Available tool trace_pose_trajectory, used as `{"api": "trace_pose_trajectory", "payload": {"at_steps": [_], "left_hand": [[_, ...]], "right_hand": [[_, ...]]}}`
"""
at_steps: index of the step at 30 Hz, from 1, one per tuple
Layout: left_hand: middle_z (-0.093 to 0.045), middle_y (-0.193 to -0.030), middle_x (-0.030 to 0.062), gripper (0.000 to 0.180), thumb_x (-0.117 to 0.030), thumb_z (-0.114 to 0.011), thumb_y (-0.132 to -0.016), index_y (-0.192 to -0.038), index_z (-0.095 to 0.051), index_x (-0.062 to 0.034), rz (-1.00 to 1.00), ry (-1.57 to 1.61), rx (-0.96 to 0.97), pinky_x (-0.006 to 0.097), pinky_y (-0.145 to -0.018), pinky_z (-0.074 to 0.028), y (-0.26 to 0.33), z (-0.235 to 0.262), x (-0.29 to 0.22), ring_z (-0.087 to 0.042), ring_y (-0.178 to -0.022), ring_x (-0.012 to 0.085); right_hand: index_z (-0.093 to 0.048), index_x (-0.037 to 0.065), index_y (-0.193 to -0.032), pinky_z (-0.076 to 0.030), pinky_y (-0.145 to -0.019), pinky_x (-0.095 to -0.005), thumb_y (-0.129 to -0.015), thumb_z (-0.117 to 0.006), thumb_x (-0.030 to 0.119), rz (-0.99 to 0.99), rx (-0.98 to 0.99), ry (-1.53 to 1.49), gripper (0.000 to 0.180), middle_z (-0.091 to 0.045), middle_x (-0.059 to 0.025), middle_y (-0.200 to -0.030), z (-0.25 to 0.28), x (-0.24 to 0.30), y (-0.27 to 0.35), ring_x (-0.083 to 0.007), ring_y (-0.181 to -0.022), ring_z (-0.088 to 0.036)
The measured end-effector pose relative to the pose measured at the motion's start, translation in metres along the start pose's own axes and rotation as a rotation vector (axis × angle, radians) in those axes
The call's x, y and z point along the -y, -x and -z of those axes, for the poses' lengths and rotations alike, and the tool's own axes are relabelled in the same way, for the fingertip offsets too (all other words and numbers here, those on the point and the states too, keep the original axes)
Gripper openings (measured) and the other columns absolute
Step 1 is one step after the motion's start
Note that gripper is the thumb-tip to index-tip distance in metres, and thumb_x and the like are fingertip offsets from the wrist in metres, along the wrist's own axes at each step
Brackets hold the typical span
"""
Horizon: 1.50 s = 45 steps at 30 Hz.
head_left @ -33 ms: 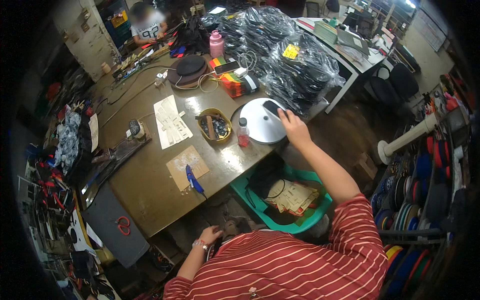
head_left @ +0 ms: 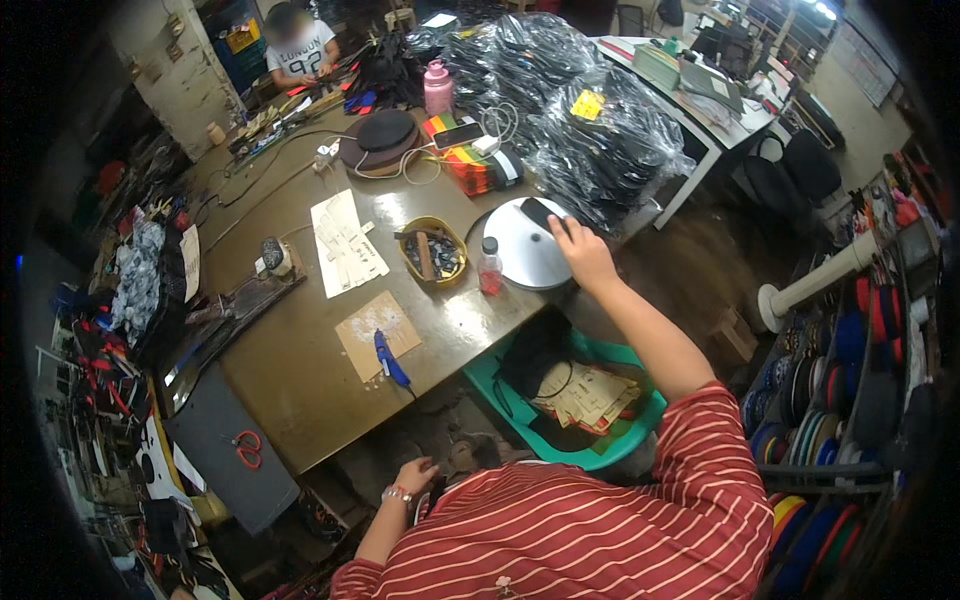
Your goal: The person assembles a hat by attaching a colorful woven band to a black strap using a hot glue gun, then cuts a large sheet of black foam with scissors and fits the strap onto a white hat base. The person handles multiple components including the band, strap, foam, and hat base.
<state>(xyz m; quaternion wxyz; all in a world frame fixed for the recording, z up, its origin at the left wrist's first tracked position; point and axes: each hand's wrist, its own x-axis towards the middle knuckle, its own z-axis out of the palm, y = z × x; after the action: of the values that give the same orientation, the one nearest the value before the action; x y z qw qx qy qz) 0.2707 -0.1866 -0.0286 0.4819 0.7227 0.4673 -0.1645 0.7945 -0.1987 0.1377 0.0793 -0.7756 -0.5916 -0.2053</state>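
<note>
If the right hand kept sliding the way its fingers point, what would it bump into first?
The right hand rests on the round white disc, fingers on a small black piece. Going straight on, it would probably reach the black bundles in clear plastic first, though depth is hard to judge.

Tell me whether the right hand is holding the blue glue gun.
No. The right hand rests on a dark flat piece on the round white disc, while the blue glue gun lies apart on the table.

My right hand (head_left: pixel 583 255) rests on a smooth, matt white disc (head_left: pixel 520 250). Brown tabletop (head_left: pixel 300 350) glossy; upper-centre plastic bags (head_left: pixel 590 130) shiny; green basin (head_left: pixel 620 440) plastic.
</note>
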Motion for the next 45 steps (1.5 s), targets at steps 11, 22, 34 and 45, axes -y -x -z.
{"api": "trace_pose_trajectory", "payload": {"at_steps": [11,22,34,45], "left_hand": [[-0.066,-0.106,0.0192,0.048,-0.037,-0.062,-0.082,-0.112,-0.063,-0.0006,0.488,0.352,-0.165,0.04,-0.085,-0.049,0.105,-0.084,0.209,-0.063,-0.1,0.0315],[-0.064,-0.106,0.0158,0.037,-0.029,-0.055,-0.087,-0.11,-0.063,-0.0018,0.093,-0.136,0.23,0.038,-0.083,-0.048,-0.076,0.04,0.11,-0.06,-0.096,0.0269],[-0.062,-0.108,0.0125,0.032,-0.02,-0.049,-0.091,-0.115,-0.058,-0.0018,-0.245,-0.764,0.73,0.033,-0.085,-0.046,-0.139,0.033,-0.045,-0.057,-0.097,0.0214],[-0.057,-0.122,0.0175,0.04,-0.003,-0.038,-0.084,-0.12,-0.054,0.0075,-1.42,0.029,0.646,0.035,-0.104,-0.036,0.209,0.112,-0.373,-0.053,-0.117,0.0249]], "right_hand": [[-0.02,0.02,-0.147,-0.032,-0.104,-0.0546,-0.087,-0.051,0.016,-0.054,0.483,0.052,0.067,-0.027,-0.0147,-0.147,-0.14,0.06,0.022,-0.0392,-0.131,-0.033],[-0.042,0.014,-0.136,-0.04,-0.1,-0.0414,-0.082,-0.063,0.014,-0.787,-0.079,-0.421,0.058,-0.036,-0.0162,-0.138,0.029,0.072,0.245,-0.0352,-0.121,-0.045],[-0.067,0.004,-0.088,-0.047,-0.054,-0.0298,-0.086,-0.058,0.016,-2.255,-0.426,0.318,0.014,-0.063,-0.0082,-0.068,0.108,0.313,0.693,-0.0158,-0.061,-0.059],[-0.067,0.008,-0.096,-0.049,-0.064,-0.0372,-0.077,-0.068,0.029,-1.763,0.908,-0.757,0.028,-0.066,-0.0098,-0.078,0.044,0.346,0.611,-0.0197,-0.071,-0.061]]}}
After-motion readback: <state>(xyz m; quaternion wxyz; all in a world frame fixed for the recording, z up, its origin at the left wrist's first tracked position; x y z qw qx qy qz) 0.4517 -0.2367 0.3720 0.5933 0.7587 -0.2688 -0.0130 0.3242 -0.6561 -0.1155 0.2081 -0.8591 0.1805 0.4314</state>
